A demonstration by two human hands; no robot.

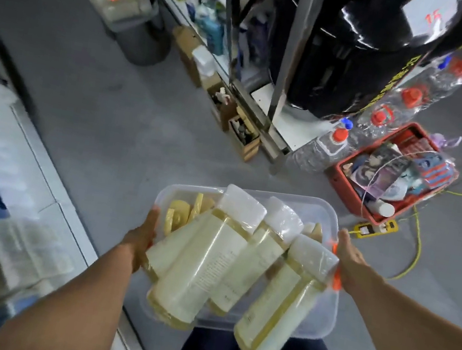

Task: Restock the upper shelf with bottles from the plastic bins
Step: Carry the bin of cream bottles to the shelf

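Clear plastic bin [322,212] held up at waist height over the grey floor [111,110], carried between both hands. Far left: white display case [24,169] with blue lettering, blurred. Left hand [142,236] grasps the bin's left edge, fingers wrapped under the rim. Inside the bin: four cream-yellow bottles [207,266] with white caps, shrink-wrapped, lying tilted and overlapping, caps pointing away from the person; the rightmost one sticks out over the near rim. Some yellow pieces [178,212] sit in the far left corner of the bin, can't tell what. Right hand [348,258] grasps the bin's right edge, next to an orange clip [336,281] on the rim. Behind, upper middle: metal shelf rack [229,20] with assorted bottles, blurred. Right of that, big water bottles [324,148] with red caps stand on the floor, touching a red crate [343,179] full of packets. Yellow power strip [374,228] and cable just beside the crate.
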